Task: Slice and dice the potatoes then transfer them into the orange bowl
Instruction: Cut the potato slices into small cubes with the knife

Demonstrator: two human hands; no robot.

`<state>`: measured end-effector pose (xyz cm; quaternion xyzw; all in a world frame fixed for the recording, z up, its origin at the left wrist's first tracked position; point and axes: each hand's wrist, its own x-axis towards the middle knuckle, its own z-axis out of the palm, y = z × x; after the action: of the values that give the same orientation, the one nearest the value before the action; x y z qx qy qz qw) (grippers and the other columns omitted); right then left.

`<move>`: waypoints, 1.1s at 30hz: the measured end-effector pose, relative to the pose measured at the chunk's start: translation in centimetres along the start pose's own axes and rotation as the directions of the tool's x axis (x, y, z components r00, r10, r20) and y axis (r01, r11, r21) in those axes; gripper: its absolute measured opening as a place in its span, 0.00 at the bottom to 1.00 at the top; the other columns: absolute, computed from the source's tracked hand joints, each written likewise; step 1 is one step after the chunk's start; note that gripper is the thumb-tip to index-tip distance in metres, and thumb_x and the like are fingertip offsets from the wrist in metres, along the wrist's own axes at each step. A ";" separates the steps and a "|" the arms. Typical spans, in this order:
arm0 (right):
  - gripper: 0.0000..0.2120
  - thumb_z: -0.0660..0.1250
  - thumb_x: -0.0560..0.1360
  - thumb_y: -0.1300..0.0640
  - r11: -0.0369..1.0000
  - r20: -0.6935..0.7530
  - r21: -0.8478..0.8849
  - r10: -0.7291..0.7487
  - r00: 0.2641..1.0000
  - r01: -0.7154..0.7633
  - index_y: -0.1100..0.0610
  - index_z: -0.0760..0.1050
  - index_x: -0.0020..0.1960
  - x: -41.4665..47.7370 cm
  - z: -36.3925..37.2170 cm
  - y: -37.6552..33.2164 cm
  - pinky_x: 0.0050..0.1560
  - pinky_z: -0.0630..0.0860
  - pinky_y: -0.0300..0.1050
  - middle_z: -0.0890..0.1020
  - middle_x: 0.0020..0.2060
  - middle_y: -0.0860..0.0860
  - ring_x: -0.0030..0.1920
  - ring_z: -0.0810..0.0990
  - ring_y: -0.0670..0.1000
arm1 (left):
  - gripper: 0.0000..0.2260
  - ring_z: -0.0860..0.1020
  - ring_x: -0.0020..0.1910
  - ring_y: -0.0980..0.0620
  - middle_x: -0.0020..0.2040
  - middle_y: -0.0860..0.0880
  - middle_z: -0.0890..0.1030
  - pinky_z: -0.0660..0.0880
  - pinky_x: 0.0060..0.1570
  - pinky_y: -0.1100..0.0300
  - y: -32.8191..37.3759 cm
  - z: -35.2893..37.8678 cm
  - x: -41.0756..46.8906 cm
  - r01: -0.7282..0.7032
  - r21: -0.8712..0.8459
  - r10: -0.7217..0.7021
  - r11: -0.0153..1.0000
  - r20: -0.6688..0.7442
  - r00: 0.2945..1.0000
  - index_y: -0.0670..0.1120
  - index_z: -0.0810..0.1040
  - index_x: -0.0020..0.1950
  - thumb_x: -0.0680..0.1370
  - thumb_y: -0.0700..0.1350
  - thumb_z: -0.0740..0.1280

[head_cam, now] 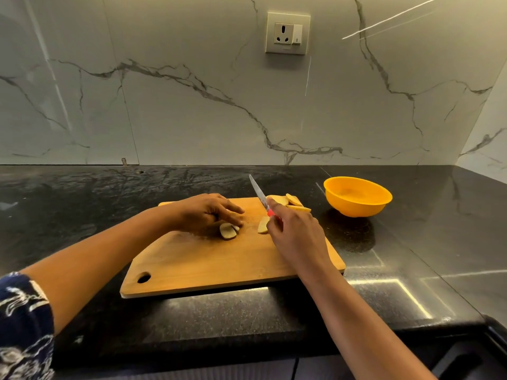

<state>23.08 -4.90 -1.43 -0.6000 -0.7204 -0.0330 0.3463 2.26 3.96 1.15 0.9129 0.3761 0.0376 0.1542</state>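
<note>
Cut potato slices (227, 230) lie mid cutting board (208, 264), held by my left hand (204, 212), fingers curled over them. A slice pile (290, 202) sits at the far right corner. My right hand (296, 237) grips the knife (259, 192), tip raised. The orange bowl (356, 197) stands right of the board, apart.

"What's the wall like back there?"

"Pale marble-look wall (192, 119), grey veins wandering across it, glossy enough to catch thin streaks of light. A socket plate (287, 33) sits high up, right of centre, with a switch beside the outlet."

"And the corner?"

"A side wall (488, 144) of the same stone meets it on the right."

"The counter?"

"Black speckled countertop (82, 193), polished. Bright bars of reflected light lie on it near the front right edge, and there's a small hole (141, 172) near the back. Dark cabinet fronts (329, 368) run beneath."
</note>
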 end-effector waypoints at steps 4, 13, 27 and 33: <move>0.22 0.59 0.81 0.53 1.000 -0.014 0.007 0.001 1.000 -0.001 0.48 0.63 0.74 0.0 -0.1 -0.1 0.44 0.76 0.41 0.83 0.51 0.50 0.47 0.79 0.47 | 0.25 0.65 0.67 0.54 0.66 0.59 0.70 0.63 0.67 0.57 -0.4 -0.1 -0.3 -0.012 -0.148 0.000 0.989 -0.084 0.996 0.55 0.77 0.59 0.76 0.28 0.56; 0.22 0.60 0.81 0.53 1.000 -0.024 0.006 0.003 1.000 -0.002 0.48 0.63 0.74 0.0 -0.1 -0.1 0.46 0.76 0.40 0.83 0.51 0.49 0.46 0.79 0.45 | 0.19 0.67 0.62 0.60 0.62 0.64 0.73 0.64 0.55 0.70 -0.7 -0.2 -1.0 -0.146 0.068 0.155 0.987 -0.156 0.976 0.58 0.80 0.56 0.76 0.34 0.64; 0.22 0.60 0.81 0.52 1.000 -0.029 -0.012 0.011 1.000 -0.012 0.48 0.63 0.74 0.0 -0.1 -0.1 0.45 0.76 0.39 0.83 0.51 0.48 0.46 0.79 0.45 | 0.13 0.69 0.56 0.62 0.55 0.62 0.79 0.59 0.56 0.63 -1.2 1.6 -1.7 -0.157 0.260 0.234 0.953 -0.298 0.925 0.61 0.79 0.56 0.75 0.56 0.60; 0.22 0.60 0.80 0.52 1.000 -0.029 -0.008 0.019 0.999 -0.019 0.48 0.63 0.74 0.0 0.0 -0.2 0.46 0.77 0.40 0.83 0.51 0.49 0.46 0.79 0.45 | 0.19 0.69 0.58 0.60 0.57 0.61 0.78 0.56 0.57 0.57 -0.6 2.5 -2.1 -0.107 0.318 0.221 0.942 -0.346 0.912 0.61 0.80 0.56 0.73 0.60 0.53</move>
<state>22.90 -4.98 -1.32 -0.6078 -0.7094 -0.0413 0.3546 0.80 2.24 -1.28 0.9298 0.3211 0.1690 -0.0612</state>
